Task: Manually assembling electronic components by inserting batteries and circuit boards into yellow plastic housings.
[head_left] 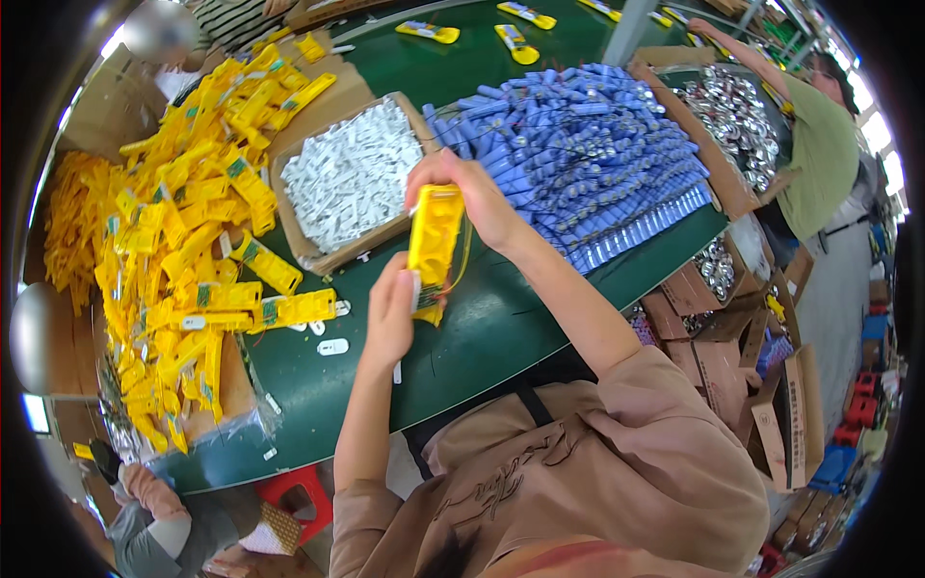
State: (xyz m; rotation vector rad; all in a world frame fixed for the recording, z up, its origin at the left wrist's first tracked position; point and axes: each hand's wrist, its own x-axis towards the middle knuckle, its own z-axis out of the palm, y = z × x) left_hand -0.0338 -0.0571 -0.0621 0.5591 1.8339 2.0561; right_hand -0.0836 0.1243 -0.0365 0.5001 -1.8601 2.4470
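Yellow, the casing point(437, 231) is held over the table point(506, 332), its long axis pointing away from us. Our left hand point(389, 308), the nearer, has fingers clamped on its near end, from the left; our right hand's point(472, 197) fingers clasp its far end. Beyond lie white parts point(352, 173) and blue cells point(588, 154).

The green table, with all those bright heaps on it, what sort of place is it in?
Probably a factory: big heaps of yellow casings, white parts and blue cylinders crowd the green table.
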